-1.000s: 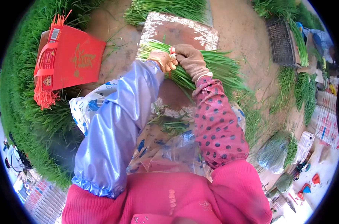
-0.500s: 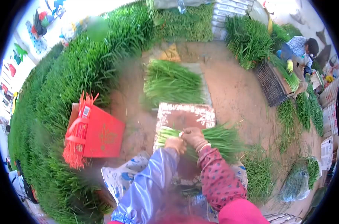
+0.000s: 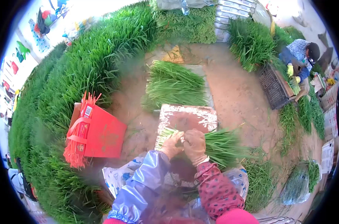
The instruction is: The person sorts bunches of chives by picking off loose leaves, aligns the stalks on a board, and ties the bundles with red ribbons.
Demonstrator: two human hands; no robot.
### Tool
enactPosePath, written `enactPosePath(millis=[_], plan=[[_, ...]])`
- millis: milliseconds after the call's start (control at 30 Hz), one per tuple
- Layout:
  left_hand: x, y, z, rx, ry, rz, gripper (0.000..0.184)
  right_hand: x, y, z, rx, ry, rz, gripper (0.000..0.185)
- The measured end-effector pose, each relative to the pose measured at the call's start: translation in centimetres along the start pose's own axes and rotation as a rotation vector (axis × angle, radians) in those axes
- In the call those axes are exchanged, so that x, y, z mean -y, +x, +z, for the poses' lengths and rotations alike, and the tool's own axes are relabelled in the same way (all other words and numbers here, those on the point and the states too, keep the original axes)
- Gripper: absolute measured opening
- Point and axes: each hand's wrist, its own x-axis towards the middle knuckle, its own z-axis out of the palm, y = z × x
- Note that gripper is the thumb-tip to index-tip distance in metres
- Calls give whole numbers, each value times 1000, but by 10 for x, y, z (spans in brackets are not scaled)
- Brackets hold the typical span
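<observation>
A bundle of long green stalks (image 3: 221,146) lies across a low board with a worn white border (image 3: 188,115), its pale ends to the left and leaves to the right. My left hand (image 3: 172,145), gloved, is closed at the bundle's pale end. Touching it on the right, my right hand (image 3: 194,145), in a brown glove, is closed over the middle of the bundle. Between the two hands a small pale bit shows, too small to make out. Beyond the board lies a loose pile of green stalks (image 3: 177,84).
A red bag (image 3: 106,130) with red ties stands at left, before a bank of greens (image 3: 65,97). At right are a black crate (image 3: 274,86), a co-worker in yellow gloves (image 3: 298,56) and a plastic bag of greens (image 3: 296,186). Cuttings (image 3: 257,183) lie near my right sleeve.
The view has tilted up since the first frame, bringing in the stalk pile and co-worker. My hands have drawn close together, and the red band seen on the bundle earlier is now hidden.
</observation>
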Motion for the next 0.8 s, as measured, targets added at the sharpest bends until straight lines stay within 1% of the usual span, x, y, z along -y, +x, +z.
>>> enactPosePath(millis=[33,67,100,133,167,200,233,267,333,367,400,467,500,533,567,600,667,700,767,800], plan=[[11,-1,4,-14,-121,20,80,4,5,0,25,-43,-48,3],[20,3,8,-32,-239,52,76,8,9,-1,19,-43,-57,3],[18,3,9,-77,-205,47,69,14,9,-1,-72,-43,-78,4],[18,3,7,-78,-203,53,69,17,10,-1,-162,-44,-98,4],[20,3,3,-39,-204,62,65,14,12,-2,-169,-46,-102,4],[16,3,-2,-2,-205,72,62,10,14,-4,-156,11,-41,6],[10,-1,0,-71,-172,124,46,5,18,-5,-142,72,20,7],[4,-1,1,-74,-162,126,46,-4,20,1,-150,78,16,7],[-8,-1,13,-85,167,-34,34,-18,16,10,52,65,411,11],[-11,0,26,-152,295,-79,32,-21,15,10,73,35,405,13],[-9,-1,35,-119,279,-66,32,-25,18,10,71,14,439,13],[-3,0,46,-319,505,34,33,-39,20,7,313,-125,208,20],[-4,-2,43,-336,321,40,34,-36,21,-7,305,-151,240,20],[-11,-5,34,-356,142,34,35,-24,26,-24,456,-70,146,35],[-21,-6,26,-272,270,26,31,-14,29,-35,608,22,40,51],[-25,-6,23,-269,267,29,31,-14,27,-46,608,18,45,51],[-27,-9,21,-334,37,49,25,-20,17,-73,1096,-555,-202,81],[-12,-6,30,-379,25,78,19,-18,29,-83,1306,-712,-77,104],[-9,-2,27,-359,29,98,20,-70,13,-94,1136,-708,102,117],[-10,-4,28,-349,29,101,22,-85,11,-103,1133,-682,200,125]])
